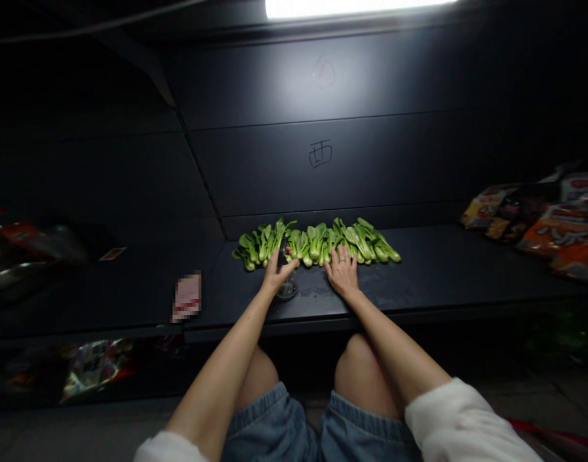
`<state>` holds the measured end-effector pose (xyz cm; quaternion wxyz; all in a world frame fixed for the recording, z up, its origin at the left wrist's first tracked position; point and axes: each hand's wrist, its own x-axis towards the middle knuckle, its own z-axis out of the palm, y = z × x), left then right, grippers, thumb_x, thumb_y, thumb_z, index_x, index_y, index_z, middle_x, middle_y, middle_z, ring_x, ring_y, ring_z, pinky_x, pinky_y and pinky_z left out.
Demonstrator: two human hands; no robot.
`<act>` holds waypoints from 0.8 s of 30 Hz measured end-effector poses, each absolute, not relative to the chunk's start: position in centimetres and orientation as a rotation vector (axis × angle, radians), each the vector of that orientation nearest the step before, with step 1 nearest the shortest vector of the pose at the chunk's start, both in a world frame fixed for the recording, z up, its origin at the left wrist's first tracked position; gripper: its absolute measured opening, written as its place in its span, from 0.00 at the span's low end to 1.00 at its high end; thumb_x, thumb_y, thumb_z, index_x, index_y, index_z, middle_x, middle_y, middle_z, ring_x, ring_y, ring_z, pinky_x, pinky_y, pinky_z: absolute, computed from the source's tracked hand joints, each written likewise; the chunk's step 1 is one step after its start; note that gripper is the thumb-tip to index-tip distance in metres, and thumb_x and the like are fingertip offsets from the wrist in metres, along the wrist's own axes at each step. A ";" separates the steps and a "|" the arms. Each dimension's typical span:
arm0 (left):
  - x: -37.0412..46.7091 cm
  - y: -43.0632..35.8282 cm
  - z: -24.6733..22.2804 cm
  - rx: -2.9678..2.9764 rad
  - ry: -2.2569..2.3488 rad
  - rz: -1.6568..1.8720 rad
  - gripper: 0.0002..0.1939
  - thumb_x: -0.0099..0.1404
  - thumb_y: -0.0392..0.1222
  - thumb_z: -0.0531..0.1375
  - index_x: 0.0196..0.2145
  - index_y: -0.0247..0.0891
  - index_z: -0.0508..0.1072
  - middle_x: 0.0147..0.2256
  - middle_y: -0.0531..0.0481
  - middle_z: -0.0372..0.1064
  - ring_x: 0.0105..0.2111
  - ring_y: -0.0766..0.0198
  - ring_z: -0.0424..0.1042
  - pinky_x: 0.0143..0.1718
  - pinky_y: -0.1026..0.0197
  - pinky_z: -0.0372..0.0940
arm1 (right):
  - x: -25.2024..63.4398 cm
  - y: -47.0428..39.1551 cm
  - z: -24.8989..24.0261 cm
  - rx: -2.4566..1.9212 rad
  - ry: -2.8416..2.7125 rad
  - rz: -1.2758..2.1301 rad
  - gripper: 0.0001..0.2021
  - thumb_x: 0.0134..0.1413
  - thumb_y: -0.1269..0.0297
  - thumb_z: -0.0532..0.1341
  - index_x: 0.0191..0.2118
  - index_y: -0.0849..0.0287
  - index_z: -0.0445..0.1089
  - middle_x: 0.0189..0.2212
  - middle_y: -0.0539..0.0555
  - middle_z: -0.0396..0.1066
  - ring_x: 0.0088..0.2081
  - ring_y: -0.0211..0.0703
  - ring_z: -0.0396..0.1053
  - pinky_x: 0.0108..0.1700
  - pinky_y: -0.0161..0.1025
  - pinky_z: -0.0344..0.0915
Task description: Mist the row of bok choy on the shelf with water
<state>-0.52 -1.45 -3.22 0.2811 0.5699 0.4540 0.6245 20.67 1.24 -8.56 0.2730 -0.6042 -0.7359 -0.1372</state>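
Observation:
A row of leafy green vegetables (316, 242) with pale stems lies along a dark shelf (419, 282), stems toward me. My left hand (276, 274) is wrapped round a clear container with a dark top (287, 290), held in front of the left part of the row. My right hand (342, 271) has its fingers spread, a ring on one, and rests against the stems right of the middle. It holds nothing.
Orange and yellow snack bags (567, 234) sit on the shelf at the right. A pink card, blurred out (186, 297), is at the shelf's left front edge. Blurred packages (29, 240) stand far left, and shiny packets (96, 366) lie below. A dark panel wall (265, 167) rises behind.

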 end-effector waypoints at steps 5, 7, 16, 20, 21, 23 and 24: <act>-0.3 -2.2 -3.3 1.657 1.294 1.698 0.14 0.54 0.44 0.67 0.36 0.39 0.70 0.35 0.48 0.71 0.38 0.59 0.73 0.47 0.56 0.66 | 20.6 1.1 -8.5 -1.624 -1.995 -0.373 0.27 0.67 0.58 0.48 0.65 0.69 0.59 0.66 0.72 0.54 0.68 0.63 0.47 0.65 0.63 0.41; 0.1 -2.3 -3.3 1.648 1.379 1.716 0.11 0.55 0.44 0.66 0.35 0.39 0.70 0.33 0.49 0.70 0.36 0.60 0.72 0.45 0.57 0.66 | 20.6 1.0 -8.4 -1.622 -2.009 -0.380 0.27 0.66 0.58 0.49 0.64 0.69 0.59 0.66 0.72 0.55 0.68 0.63 0.47 0.65 0.62 0.41; 0.5 -2.4 -3.2 1.695 1.558 1.688 0.07 0.57 0.41 0.63 0.32 0.40 0.69 0.29 0.51 0.70 0.30 0.62 0.71 0.38 0.59 0.66 | 20.6 0.5 -7.9 -1.643 -2.047 -0.427 0.27 0.67 0.58 0.49 0.64 0.69 0.60 0.66 0.71 0.55 0.67 0.64 0.49 0.64 0.63 0.43; 0.4 -2.9 -3.2 1.751 1.493 1.712 0.09 0.57 0.42 0.63 0.36 0.40 0.70 0.34 0.48 0.72 0.35 0.60 0.73 0.41 0.59 0.67 | 20.6 0.5 -7.9 -1.656 -2.061 -0.437 0.27 0.67 0.58 0.49 0.64 0.69 0.60 0.66 0.71 0.56 0.67 0.64 0.49 0.64 0.63 0.44; 0.5 -3.0 -3.2 1.748 1.505 1.720 0.09 0.58 0.42 0.63 0.37 0.40 0.70 0.34 0.48 0.72 0.36 0.60 0.73 0.42 0.58 0.67 | 20.5 0.6 -7.9 -1.656 -2.064 -0.440 0.27 0.67 0.58 0.49 0.64 0.69 0.60 0.66 0.71 0.56 0.67 0.64 0.49 0.64 0.63 0.44; 0.7 -3.3 -3.2 1.712 1.571 1.730 0.07 0.59 0.42 0.62 0.36 0.40 0.70 0.34 0.48 0.72 0.36 0.59 0.73 0.42 0.58 0.67 | 20.5 0.7 -8.0 -1.653 -2.066 -0.448 0.26 0.66 0.58 0.49 0.64 0.68 0.60 0.65 0.70 0.56 0.67 0.64 0.49 0.64 0.63 0.44; 0.8 -3.4 -3.1 1.685 1.612 1.731 0.06 0.59 0.42 0.61 0.35 0.40 0.70 0.33 0.48 0.73 0.35 0.60 0.73 0.42 0.58 0.66 | 20.5 0.7 -8.0 -1.652 -2.066 -0.450 0.26 0.66 0.58 0.49 0.64 0.68 0.60 0.65 0.70 0.56 0.67 0.64 0.49 0.64 0.63 0.44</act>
